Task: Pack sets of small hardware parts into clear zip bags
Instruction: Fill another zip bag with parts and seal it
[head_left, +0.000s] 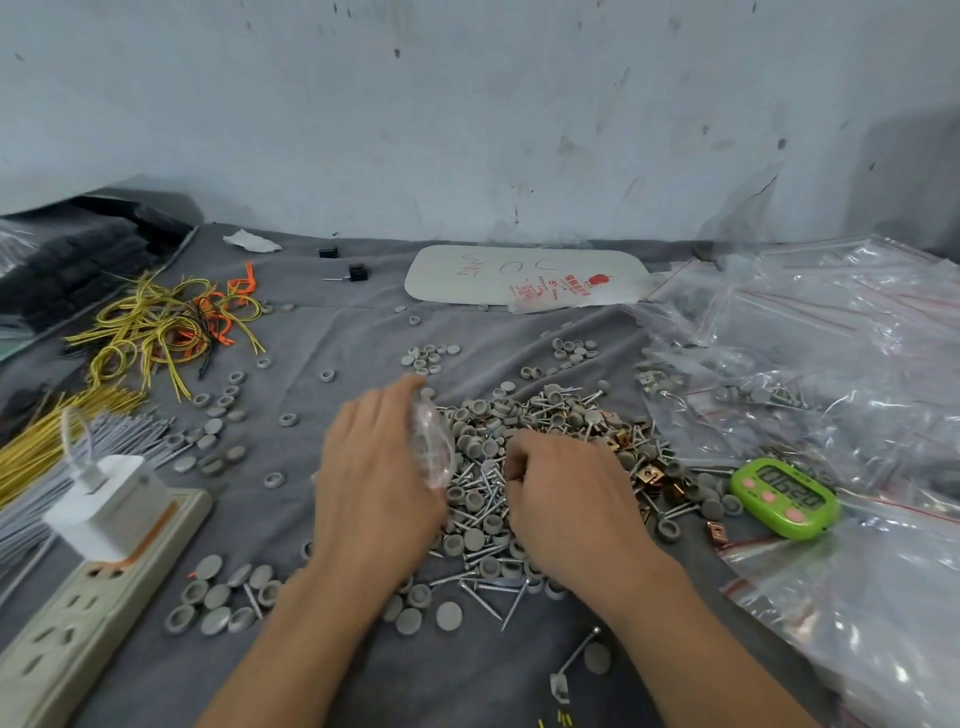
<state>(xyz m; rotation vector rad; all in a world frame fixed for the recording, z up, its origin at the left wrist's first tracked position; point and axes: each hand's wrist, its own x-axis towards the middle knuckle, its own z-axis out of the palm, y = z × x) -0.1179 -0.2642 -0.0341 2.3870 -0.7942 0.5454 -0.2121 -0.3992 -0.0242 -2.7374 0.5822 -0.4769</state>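
Holding a clear zip bag (432, 447) pinched in the left hand (371, 480) keeps it right beside the pile of screws and caps (480, 499), probably ready for filling. Right hand (563, 499) is curled shut over the screws just beside it, seemingly picking some; can't tell what's actually inside the fist.

Hardware pile (524, 467) centre; wires (171, 322) left, bags (831, 338) right.
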